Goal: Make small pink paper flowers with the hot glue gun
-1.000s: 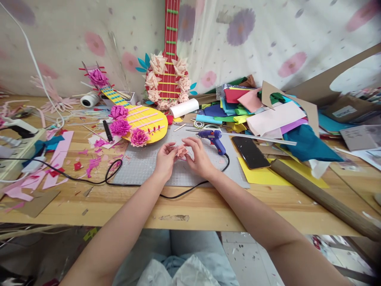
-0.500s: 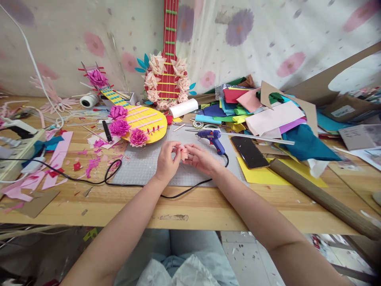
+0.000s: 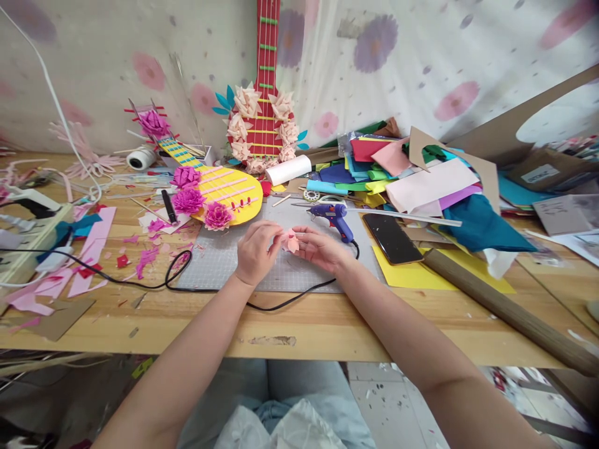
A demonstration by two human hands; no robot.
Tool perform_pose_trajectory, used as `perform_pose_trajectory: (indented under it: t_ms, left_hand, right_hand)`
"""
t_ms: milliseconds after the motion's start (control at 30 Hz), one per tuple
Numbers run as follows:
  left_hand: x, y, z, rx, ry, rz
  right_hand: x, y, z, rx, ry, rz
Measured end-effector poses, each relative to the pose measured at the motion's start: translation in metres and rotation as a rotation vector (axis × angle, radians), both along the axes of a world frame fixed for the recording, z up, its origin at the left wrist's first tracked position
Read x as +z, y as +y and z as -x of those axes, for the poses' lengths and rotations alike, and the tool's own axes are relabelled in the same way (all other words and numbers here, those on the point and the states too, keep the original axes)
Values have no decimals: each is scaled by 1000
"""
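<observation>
Above the grey cutting mat (image 3: 215,268), a small pale pink paper flower (image 3: 290,241) sits between my two hands. From the left, my left hand (image 3: 257,251) pinches its edge with curled fingers. My right hand (image 3: 324,251) holds the flower's right side with thumb and fingertips, palm partly turned up. Just behind the right hand lies a blue glue gun (image 3: 333,217), its nozzle pointing left. A yellow paper-covered instrument model (image 3: 234,193) with magenta flowers rests beyond my left hand. Behind it, a red one (image 3: 264,128) ringed with pale paper flowers stands upright.
Right of the mat are a black phone (image 3: 392,238), yellow paper (image 3: 407,274) and a long brown tube (image 3: 505,312). Coloured sheets (image 3: 421,174) pile up behind. A black cable (image 3: 140,285) crosses the left side among pink paper scraps (image 3: 96,249) and a black marker (image 3: 168,206).
The left hand has shifted slightly left and turned more of its back to view. More of the pink paper flower now shows between the hands. The right hand stays nearly in place.
</observation>
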State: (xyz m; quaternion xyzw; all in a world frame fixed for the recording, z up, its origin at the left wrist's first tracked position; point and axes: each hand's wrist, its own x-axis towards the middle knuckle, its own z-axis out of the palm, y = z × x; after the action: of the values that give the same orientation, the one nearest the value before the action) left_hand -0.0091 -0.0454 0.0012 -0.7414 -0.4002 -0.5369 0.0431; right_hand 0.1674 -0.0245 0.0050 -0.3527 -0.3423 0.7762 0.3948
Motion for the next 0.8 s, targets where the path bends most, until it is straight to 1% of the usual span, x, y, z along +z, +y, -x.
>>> perform_pose_trajectory:
  t_ms: [100, 200, 300, 433, 500, 667, 800]
  left_hand:
    - [-2, 0, -1, -40, 53, -5]
    - [-5, 1, -3, -58, 52, -30]
    - [-6, 3, -3, -54, 67, -63]
    - [-6, 4, -3, -40, 81, -7]
    - [-6, 4, -3, -28, 90, -9]
    - [-3, 3, -4, 44, 190, -222]
    - [-4, 3, -4, 58, 222, -293]
  right_hand:
    - [0, -1, 1, -12, 5, -11]
    - [1, -2, 1, -35, 19, -28]
    - [2, -2, 2, -47, 22, -39]
    - [1, -2, 2, -40, 18, -48]
    - [1, -2, 1, -42, 25, -40]
    - [4, -3, 1, -46, 56, -34]
    - [6, -4, 2, -43, 65, -29]
